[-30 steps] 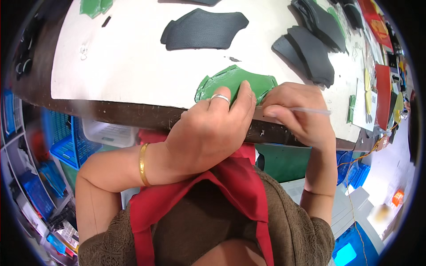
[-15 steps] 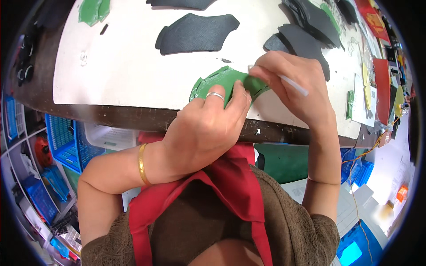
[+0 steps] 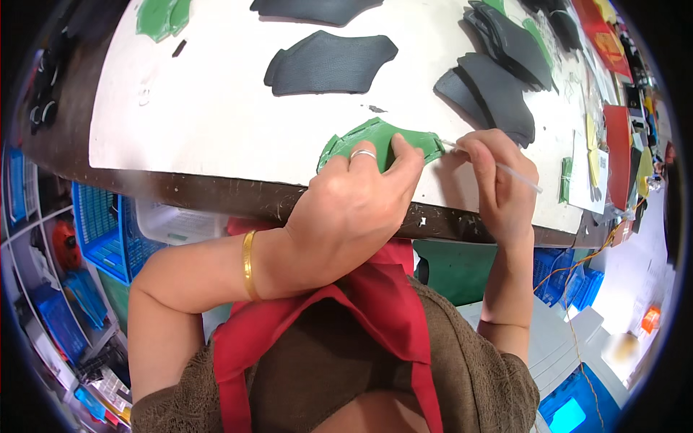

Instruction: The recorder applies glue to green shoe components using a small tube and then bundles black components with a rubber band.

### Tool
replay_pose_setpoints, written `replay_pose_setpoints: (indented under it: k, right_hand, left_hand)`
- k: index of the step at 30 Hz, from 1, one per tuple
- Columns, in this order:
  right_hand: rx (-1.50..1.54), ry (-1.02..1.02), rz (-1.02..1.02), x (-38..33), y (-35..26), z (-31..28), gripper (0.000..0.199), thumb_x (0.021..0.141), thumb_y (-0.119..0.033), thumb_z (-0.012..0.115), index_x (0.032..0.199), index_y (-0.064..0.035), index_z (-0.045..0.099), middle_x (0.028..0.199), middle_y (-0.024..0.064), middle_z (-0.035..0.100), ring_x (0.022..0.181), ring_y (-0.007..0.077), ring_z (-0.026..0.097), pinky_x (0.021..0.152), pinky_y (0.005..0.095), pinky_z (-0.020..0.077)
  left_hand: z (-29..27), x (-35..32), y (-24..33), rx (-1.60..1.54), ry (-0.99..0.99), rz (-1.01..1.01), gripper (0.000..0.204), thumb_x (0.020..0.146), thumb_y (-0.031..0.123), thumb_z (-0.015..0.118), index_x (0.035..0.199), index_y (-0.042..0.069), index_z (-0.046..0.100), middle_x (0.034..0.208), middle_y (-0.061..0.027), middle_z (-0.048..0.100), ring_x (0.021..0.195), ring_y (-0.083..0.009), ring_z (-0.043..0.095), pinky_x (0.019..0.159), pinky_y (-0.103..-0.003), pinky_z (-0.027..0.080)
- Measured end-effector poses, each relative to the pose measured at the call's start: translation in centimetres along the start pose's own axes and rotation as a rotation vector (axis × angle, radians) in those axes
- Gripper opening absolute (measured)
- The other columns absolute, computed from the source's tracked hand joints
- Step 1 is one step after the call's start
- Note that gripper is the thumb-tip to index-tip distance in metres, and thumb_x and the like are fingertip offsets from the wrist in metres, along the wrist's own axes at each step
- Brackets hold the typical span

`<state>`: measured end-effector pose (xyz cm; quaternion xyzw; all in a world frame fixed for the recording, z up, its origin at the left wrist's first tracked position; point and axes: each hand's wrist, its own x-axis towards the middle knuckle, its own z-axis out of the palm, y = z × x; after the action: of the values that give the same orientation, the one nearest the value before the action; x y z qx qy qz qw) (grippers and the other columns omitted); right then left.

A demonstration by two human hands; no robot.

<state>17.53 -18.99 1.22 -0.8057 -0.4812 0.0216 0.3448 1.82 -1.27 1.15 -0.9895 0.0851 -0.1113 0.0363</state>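
Nearest the camera, the left hand (image 3: 354, 216) reaches across the body to the front edge of the white-topped bench (image 3: 216, 123). Its wrist, with a plain gold bangle (image 3: 249, 265), is bent, and its fingers (image 3: 401, 162) are spread flat and pressed down on the green cut piece of leather-like sheet with a notched outline (image 3: 375, 137), one finger wearing a silver ring (image 3: 363, 154). The fingers are apart and pinning, not pinching.

Just to the right, the right hand (image 3: 502, 187) stands more upright, its forearm rising from the lower edge. Its fingers are closed together around a thin white stick-like tool (image 3: 516, 173), held like a pen; the tip meets the right-hand edge of the green piece.

The green piece lies flat near the front edge of the bench, partly hidden by the left hand. Judging from this, work along its edge is under way, with the tool at the right end; whether the other edges are treated cannot be told.

Farther back, a single dark grey cut piece of the same shape (image 3: 328, 65) lies flat. A stack of dark grey pieces (image 3: 498, 79) sits to the right, and more green pieces (image 3: 162, 16) lie at the far left, so many pieces seem to wait.
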Motion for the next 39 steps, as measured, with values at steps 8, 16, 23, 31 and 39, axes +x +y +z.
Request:
replay_pose_setpoints:
  k: [8,16,23,31,39]
  right_hand:
    - [-0.163,-0.214,0.101,1.2,-3.4,-2.2,0.013,0.100,-0.015,0.064,0.100,-0.0024,0.067,0.087,0.0109,0.070,0.072,0.0318,0.068,0.065,0.0373,0.0532]
    - [-0.192,-0.293,0.189,4.6,-4.0,1.0,0.019,0.094,-0.019,0.067,0.095,-0.0007,0.070,0.092,0.0152,0.071,0.089,0.0342,0.071,0.078,0.0417,0.0541]
    - [0.416,0.053,0.533,3.4,0.1,-3.4,0.009,0.089,-0.010,0.077,0.092,-0.0024,0.073,0.083,-0.0001,0.069,0.079,0.0089,0.064,0.073,0.0255,0.0522]
    - [0.349,0.459,0.352,2.2,4.8,-5.4,0.021,0.103,-0.017,0.065,0.112,0.0013,0.071,0.092,0.0033,0.069,0.077,0.0072,0.061,0.073,0.0211,0.0489]
    - [0.430,0.053,0.382,2.5,-1.1,-0.2,0.016,0.099,-0.015,0.070,0.104,-0.0006,0.074,0.083,0.0002,0.069,0.074,0.0062,0.062,0.066,0.0218,0.0494]
  left_hand:
    - [0.1,0.0,0.1,-0.009,0.033,-0.015,0.047,0.082,0.014,0.061,0.127,0.005,0.071,0.120,-0.0085,0.068,0.071,-0.0178,0.055,0.056,-0.026,0.048]
    - [1.4,-0.7,0.0,-0.114,0.214,-0.046,0.035,0.078,0.016,0.069,0.111,0.004,0.073,0.109,-0.0067,0.070,0.067,-0.0177,0.054,0.056,-0.028,0.047]
    - [2.3,-0.4,-5.2,-0.332,0.454,-0.031,0.021,0.079,0.006,0.071,0.099,0.002,0.069,0.100,-0.0095,0.069,0.094,-0.0284,0.070,0.079,-0.041,0.058]
    - [2.2,-1.2,-11.3,-0.176,0.304,-0.084,0.035,0.075,-0.003,0.072,0.109,0.000,0.072,0.092,-0.0099,0.071,0.085,-0.0269,0.068,0.071,-0.036,0.058]
    - [1.9,-4.1,-4.6,-0.410,0.290,0.091,0.022,0.077,0.009,0.069,0.098,0.004,0.074,0.096,-0.0071,0.072,0.091,-0.0248,0.070,0.073,-0.034,0.060]
